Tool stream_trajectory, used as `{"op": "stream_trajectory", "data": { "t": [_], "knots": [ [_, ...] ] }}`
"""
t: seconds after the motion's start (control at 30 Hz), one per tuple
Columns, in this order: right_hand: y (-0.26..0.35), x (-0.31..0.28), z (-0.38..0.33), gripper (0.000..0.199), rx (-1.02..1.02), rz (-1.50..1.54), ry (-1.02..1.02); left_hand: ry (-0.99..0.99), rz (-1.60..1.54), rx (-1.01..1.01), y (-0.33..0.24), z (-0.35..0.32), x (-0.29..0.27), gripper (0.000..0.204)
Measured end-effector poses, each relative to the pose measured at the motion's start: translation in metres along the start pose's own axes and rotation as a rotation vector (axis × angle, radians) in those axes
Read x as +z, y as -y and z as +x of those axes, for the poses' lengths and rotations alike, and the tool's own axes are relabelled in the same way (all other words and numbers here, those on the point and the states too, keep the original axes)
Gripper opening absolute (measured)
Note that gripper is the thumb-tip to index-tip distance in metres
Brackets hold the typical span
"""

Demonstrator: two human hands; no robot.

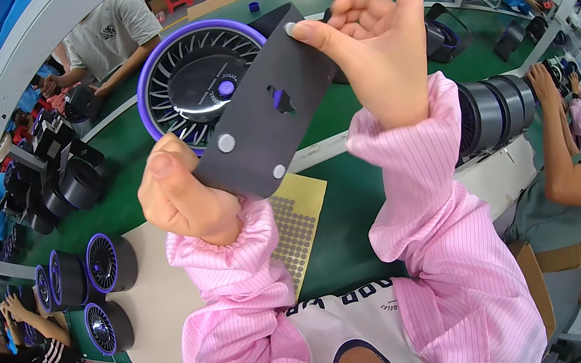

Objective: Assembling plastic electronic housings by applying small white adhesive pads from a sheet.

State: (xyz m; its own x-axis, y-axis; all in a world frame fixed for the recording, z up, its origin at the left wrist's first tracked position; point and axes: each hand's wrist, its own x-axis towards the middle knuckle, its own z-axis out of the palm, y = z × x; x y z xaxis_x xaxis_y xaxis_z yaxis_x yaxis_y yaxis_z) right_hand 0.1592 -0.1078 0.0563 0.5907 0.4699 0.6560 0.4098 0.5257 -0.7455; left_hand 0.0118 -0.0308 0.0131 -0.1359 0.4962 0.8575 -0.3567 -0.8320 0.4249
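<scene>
Both hands hold up a flat dark grey plastic plate [261, 107] with a keyhole-shaped cut-out in its middle, above the green workbench [336, 235]. The left hand [183, 194] pinches the plate's lower left corner between thumb and curled fingers; the right hand [372, 49] grips its upper right end with the thumb pressed flat on the face, its little finger, capped in white, raised clear.

Two small round grey pads [226, 143] already sit on the plate's face, one near the left edge and one by the lower corner, so part of the padding seems done. The upper half of the face shows none, though whether more belong there I cannot tell.

Just beneath the plate lies a yellow sheet of small round grey pads [296, 218], many rows full. Behind the plate stands a round black fan with a purple rim [197, 83], apart from it.
</scene>
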Motion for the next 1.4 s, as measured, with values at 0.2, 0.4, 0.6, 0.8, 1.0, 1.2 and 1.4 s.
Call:
{"op": "stream_trajectory", "data": {
  "t": [0.2, 0.4, 0.6, 0.8, 1.0, 1.2, 1.4],
  "knots": [
    [-0.005, -0.01, -0.022, 0.019, 0.104, 0.266, 0.084, -0.187, -0.13, -0.126, 0.005, 0.003, -0.002, 0.048],
    [-0.005, -0.015, -0.029, 0.006, 0.097, 0.167, 0.201, -0.234, -0.188, -0.185, 0.003, 0.005, -0.004, 0.048],
    [-0.005, -0.014, -0.032, 0.005, 0.065, 0.18, 0.215, -0.242, -0.162, -0.185, 0.004, 0.002, -0.008, 0.048],
    [-0.014, -0.003, -0.036, 0.004, 0.039, 0.124, 0.07, -0.077, 0.009, -0.129, 0.008, 0.0, -0.017, 0.055],
    [-0.031, 0.002, -0.021, 0.074, -0.16, -0.511, -0.332, -0.117, -0.086, -0.021, 0.015, 0.003, -0.008, 0.045],
    [-0.09, -0.002, -0.128, 0.039, -0.043, -0.807, 0.36, -0.152, 0.191, -0.318, 0.095, -0.001, 0.018, 0.045],
    [-0.121, 0.034, -0.249, 0.02, -0.067, -1.202, 0.538, -0.269, 0.49, -0.377, 0.213, -0.072, 0.006, 0.041]
  ]
}}
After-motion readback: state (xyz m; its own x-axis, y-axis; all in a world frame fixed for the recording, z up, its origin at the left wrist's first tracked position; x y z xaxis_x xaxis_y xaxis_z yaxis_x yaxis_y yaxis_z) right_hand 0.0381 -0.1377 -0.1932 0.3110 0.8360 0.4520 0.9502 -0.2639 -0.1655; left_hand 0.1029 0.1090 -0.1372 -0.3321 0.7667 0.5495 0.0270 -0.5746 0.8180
